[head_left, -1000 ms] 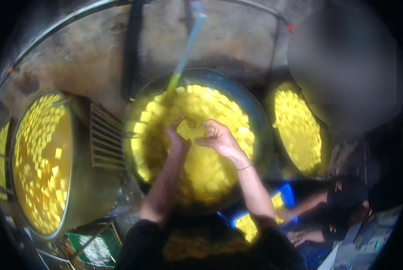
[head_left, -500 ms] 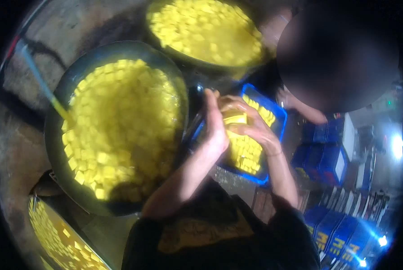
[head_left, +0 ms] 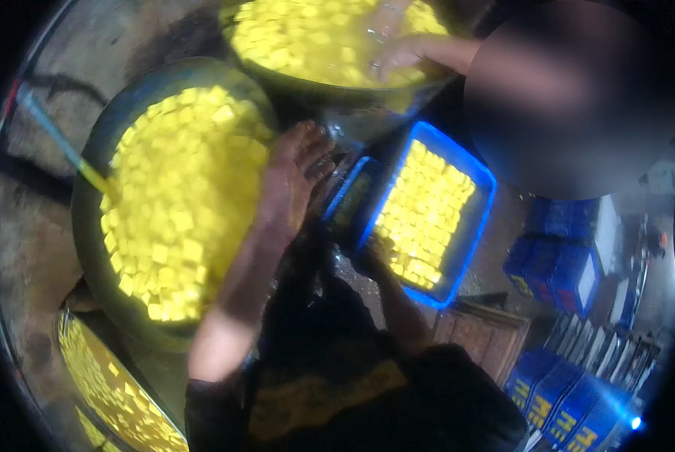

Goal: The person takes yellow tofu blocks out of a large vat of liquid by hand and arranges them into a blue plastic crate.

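Note:
My left hand is raised near the right rim of a large round pan, its fingers apart and nothing in it. Yellow cubes lie in cloudy yellow liquid in that pan. My right hand is low at the near left edge of a blue crate, dark and blurred, so its fingers cannot be made out. Rows of yellow blocks fill much of the crate.
Another person's hands reach into a second pan of yellow cubes at the top. A blue-handled pole leans into the large pan. Blue crates are stacked at the right; a third vessel stands at the lower left.
My hands held yellow blocks over the crate; now they are apart, the left moved left towards the pan, the right lowered. The other person's hands have come into the top pan.

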Demonstrator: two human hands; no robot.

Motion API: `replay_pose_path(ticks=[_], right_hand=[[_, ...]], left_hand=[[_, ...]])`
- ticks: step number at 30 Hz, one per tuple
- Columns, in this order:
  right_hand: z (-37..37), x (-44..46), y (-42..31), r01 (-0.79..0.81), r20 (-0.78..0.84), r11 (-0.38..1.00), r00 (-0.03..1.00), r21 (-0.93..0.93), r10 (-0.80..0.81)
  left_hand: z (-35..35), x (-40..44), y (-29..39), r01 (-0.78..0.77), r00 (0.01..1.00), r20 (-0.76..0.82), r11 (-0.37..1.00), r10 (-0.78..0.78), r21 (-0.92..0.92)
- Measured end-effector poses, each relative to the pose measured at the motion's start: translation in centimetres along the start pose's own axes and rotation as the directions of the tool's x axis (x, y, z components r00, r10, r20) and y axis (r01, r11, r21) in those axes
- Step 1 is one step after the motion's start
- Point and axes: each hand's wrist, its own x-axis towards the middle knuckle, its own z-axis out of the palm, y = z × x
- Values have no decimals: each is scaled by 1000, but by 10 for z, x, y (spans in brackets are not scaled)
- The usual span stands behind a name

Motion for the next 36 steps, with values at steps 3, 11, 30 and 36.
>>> replay_pose_path(ticks=[3, 11, 30, 36], right_hand=[[7, -1, 4, 7, 57, 999, 998, -53, -4], [-89, 5, -14, 451, -150, 871, 891, 196, -428], [-140, -73, -416, 840, 700, 34, 473, -542, -535], [-189, -88, -490, 921, 767, 333, 362, -204, -530]], left_hand=[[-33, -1, 72, -178, 984, 14, 969, 179, 170], [-149, -42, 87, 264, 964, -262, 280, -46, 923], [-293, -63, 9, -86, 927, 18, 164, 376, 983], [-367, -30, 23, -40, 796, -364, 643, 483, 765]])
